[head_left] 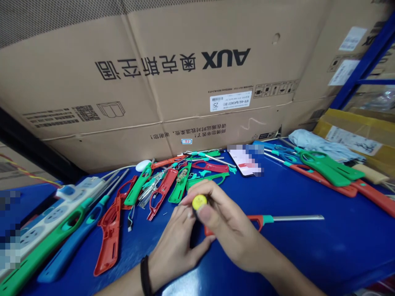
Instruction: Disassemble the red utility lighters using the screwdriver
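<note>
My right hand (230, 220) is closed around a tool with a round yellow handle end (199, 201), which looks like a screwdriver; its shaft and tip are hidden. Beneath it, my left hand (177, 238) steadies a red long-necked lighter (261, 220) lying on the blue table. The lighter's green collar and metal tube point right, while most of its body is covered by my hands. Just beyond the fingers lie a green lighter shell half (179, 189) and a red shell half (163, 189).
Whole green (58, 234) and blue lighters (77, 238) lean by a white power strip (46, 220) at left. A phone (245, 160) rests near the cardboard wall (173, 94). More green lighters (327, 164) and a pale blue cloth (324, 144) are at right.
</note>
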A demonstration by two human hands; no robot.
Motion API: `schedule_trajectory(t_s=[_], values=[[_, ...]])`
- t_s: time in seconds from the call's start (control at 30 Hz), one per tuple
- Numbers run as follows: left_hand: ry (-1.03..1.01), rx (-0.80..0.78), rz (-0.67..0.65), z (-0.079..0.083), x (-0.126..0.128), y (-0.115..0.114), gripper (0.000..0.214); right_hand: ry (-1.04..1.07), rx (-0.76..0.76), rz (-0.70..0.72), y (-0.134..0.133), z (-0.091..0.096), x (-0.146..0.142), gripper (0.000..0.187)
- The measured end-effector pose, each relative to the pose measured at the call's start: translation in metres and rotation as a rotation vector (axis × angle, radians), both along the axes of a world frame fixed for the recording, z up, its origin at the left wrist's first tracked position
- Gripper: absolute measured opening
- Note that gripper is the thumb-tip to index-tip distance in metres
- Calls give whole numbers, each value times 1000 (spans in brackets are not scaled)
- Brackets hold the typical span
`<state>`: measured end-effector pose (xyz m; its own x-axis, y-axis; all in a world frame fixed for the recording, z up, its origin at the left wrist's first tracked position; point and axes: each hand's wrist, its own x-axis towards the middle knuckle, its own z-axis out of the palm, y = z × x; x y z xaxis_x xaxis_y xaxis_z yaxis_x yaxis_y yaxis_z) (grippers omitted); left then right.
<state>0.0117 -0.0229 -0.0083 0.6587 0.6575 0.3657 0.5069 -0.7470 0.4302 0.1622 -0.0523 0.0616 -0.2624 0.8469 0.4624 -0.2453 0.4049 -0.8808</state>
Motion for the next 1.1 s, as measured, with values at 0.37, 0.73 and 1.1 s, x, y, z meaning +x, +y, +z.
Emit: schedule_trajectory(t_s=[0.37,0.73,1.1], values=[[19,-42,19,0,0,0,38,-12,1,-92,2,-1,1,24],[57,-23,30,4,1,-1,36,-4,-30,-104,4,-4,3,27],[-3,-16,13,3,0,-1,37,-7,37,-238,8,-4,-9,23]])
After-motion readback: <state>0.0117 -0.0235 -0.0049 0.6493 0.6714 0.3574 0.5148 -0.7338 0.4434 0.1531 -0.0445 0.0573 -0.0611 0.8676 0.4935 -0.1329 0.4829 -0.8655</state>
